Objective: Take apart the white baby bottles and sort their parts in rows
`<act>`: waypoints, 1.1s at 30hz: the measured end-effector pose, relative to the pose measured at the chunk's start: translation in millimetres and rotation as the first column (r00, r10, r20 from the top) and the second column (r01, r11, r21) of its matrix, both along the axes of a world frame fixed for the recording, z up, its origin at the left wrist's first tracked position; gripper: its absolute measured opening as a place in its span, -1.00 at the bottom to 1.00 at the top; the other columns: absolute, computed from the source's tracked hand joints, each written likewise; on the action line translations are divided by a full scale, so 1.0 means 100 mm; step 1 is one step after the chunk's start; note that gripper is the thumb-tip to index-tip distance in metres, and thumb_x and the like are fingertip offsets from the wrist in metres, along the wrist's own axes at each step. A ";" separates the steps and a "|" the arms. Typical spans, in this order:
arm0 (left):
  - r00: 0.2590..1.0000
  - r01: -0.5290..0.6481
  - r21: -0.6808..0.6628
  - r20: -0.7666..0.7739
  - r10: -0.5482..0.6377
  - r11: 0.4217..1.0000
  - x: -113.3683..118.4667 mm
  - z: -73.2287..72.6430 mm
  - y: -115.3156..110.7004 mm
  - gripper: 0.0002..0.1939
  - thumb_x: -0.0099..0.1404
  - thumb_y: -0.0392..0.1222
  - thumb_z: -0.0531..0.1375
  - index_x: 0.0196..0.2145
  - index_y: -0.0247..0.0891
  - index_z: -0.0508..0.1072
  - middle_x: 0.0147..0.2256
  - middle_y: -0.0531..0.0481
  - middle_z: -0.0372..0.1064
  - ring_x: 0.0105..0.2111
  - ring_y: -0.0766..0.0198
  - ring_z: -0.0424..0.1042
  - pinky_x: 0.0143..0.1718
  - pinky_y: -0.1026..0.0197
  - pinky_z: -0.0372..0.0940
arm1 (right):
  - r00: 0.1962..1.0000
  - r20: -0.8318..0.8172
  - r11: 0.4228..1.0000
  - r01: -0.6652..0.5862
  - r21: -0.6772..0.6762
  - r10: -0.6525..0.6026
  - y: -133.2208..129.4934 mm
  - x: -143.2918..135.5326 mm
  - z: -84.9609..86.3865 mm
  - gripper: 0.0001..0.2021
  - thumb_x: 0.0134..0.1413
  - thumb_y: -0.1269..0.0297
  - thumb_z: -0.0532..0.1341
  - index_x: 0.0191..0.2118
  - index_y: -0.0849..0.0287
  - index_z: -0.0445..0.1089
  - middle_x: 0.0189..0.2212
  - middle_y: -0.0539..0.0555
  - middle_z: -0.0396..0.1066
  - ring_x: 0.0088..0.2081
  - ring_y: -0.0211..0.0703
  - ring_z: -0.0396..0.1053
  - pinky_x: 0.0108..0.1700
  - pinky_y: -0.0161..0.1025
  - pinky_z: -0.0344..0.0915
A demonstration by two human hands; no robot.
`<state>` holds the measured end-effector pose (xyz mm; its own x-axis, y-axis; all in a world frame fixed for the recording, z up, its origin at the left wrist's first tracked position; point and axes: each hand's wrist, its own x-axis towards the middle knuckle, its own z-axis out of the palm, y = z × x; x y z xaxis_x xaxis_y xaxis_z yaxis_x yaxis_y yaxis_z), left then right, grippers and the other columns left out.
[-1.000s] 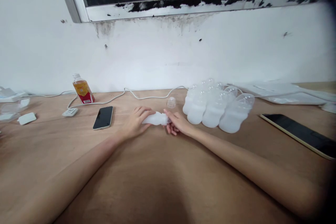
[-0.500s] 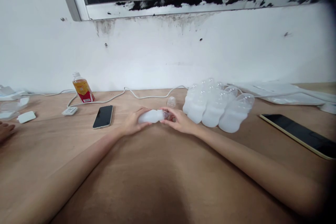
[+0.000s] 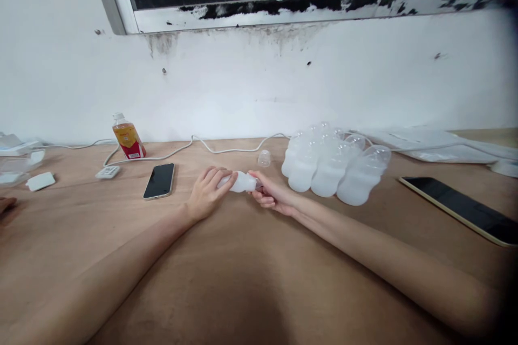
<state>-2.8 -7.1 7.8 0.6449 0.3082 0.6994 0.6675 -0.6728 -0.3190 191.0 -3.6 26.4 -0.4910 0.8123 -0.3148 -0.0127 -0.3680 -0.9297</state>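
A frosted white bottle [image 3: 243,182] lies sideways between my hands, low over the wooden table. My left hand [image 3: 209,190] is wrapped over its base end from above, thumb along the near side. The fingers of my right hand [image 3: 272,193] close around the top end, where part of a clear piece shows between them. Just behind my right hand a small clear cap [image 3: 264,158] stands on the table. To the right is a tight group of several frosted bottles [image 3: 326,172] with clear domed caps.
A phone [image 3: 159,180] and a drink bottle [image 3: 128,137] are at the left, a larger dark-screened device [image 3: 461,208] at the right. A white cable [image 3: 226,150] runs along the wall. White items [image 3: 40,181] and part of another person's hand [image 3: 5,204] show far left.
My left hand has rolled over the bottle, its back now upward. My right hand has turned, its fingers now curled underneath. The bottle has shifted slightly right. The other person's hand has drawn left.
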 end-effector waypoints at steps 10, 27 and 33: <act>0.965 -0.074 -0.228 0.227 0.127 0.971 0.04 -0.06 0.01 -0.62 0.15 -0.21 0.04 -0.05 -0.25 0.17 -0.13 -0.16 0.23 -0.14 0.14 0.23 -0.16 0.11 0.17 | 0.949 0.313 0.983 -0.079 0.165 0.024 0.10 0.03 0.19 -0.42 -0.02 -0.17 -0.20 -0.49 0.27 0.25 -0.72 0.00 0.20 -0.77 -0.45 0.08 -0.81 -0.49 -0.04; 0.825 0.046 -0.649 0.454 0.338 0.760 0.02 -0.04 0.11 -0.57 0.10 0.03 0.07 -0.14 -0.29 0.27 -0.19 -0.07 0.34 -0.21 0.17 0.32 -0.20 0.17 0.21 | 0.453 0.563 0.257 -0.574 0.778 -0.692 0.31 0.08 -0.23 -0.72 0.04 0.42 -0.05 -0.11 0.27 0.22 -0.10 0.24 0.17 -0.06 0.01 0.09 -0.03 -0.09 0.07; 0.858 0.041 -0.690 0.395 0.328 0.723 0.03 -0.03 0.09 -0.56 0.09 0.03 0.08 -0.12 -0.26 0.28 -0.17 -0.04 0.34 -0.20 0.17 0.33 -0.17 0.18 0.20 | 0.727 0.443 0.156 -0.430 0.889 -0.525 -0.24 0.21 -0.23 -0.70 0.04 0.32 0.02 -0.06 0.18 0.11 -0.18 0.15 0.18 -0.13 -0.11 0.16 -0.08 -0.15 0.15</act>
<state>0.7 2.0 4.7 0.2081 0.8599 0.4662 0.7084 -0.4612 0.5343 212.4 -27.4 3.7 -0.5373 0.6479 0.5400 0.6471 0.7273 -0.2287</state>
